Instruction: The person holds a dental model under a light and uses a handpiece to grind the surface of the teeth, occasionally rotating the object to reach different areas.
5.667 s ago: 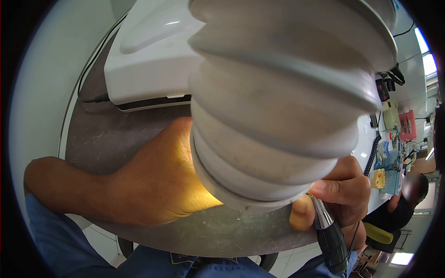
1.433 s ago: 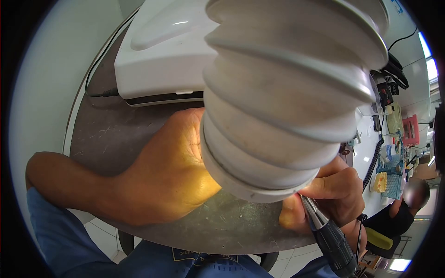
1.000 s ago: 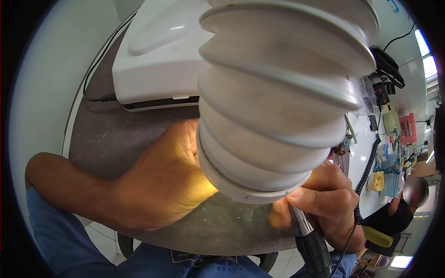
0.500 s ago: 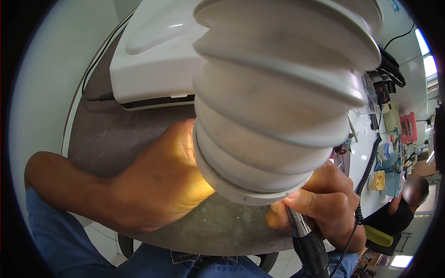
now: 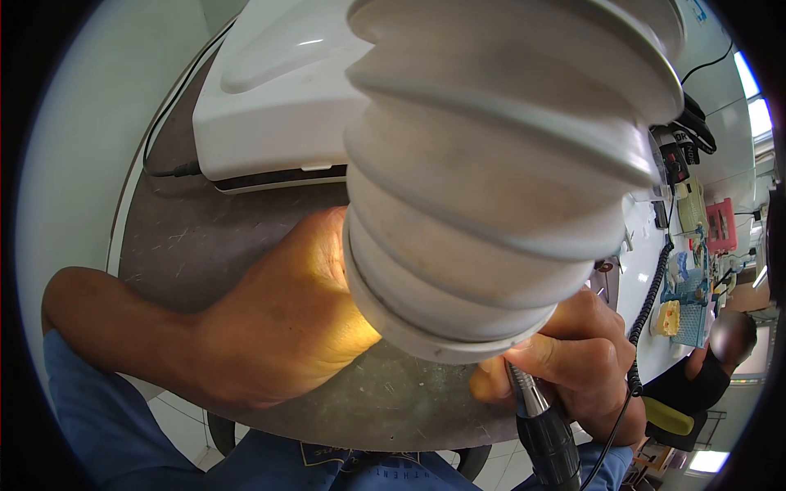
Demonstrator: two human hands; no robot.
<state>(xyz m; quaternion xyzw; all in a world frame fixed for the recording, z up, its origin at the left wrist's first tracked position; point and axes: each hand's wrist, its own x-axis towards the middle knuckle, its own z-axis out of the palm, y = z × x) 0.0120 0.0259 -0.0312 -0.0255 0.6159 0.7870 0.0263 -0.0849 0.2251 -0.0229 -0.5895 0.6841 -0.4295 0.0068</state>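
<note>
My right hand [image 5: 585, 348] is closed around the metal front of a rotary handpiece [image 5: 544, 434], whose black body points down toward me with a thin cord beside it. The handpiece's tip is out of sight under a large white ribbed hose [image 5: 483, 188], which blocks the middle of the view. My left hand [image 5: 286, 319] reaches under the hose from the left, its back lit yellow. Its fingers are covered by the hose, so their grip and anything in them cannot be made out.
A white machine [image 5: 278, 106] with a black cable stands at the back left of the scratched grey table [image 5: 180, 237]. On the right are a coiled black cord [image 5: 652, 311], a blue basket [image 5: 690, 315], a yellowish dental model [image 5: 667, 319], a red rack [image 5: 721, 225] and a seated person [image 5: 712, 376].
The white hose appears shifted very slightly to the right. Both hands and the handpiece look almost unmoved.
</note>
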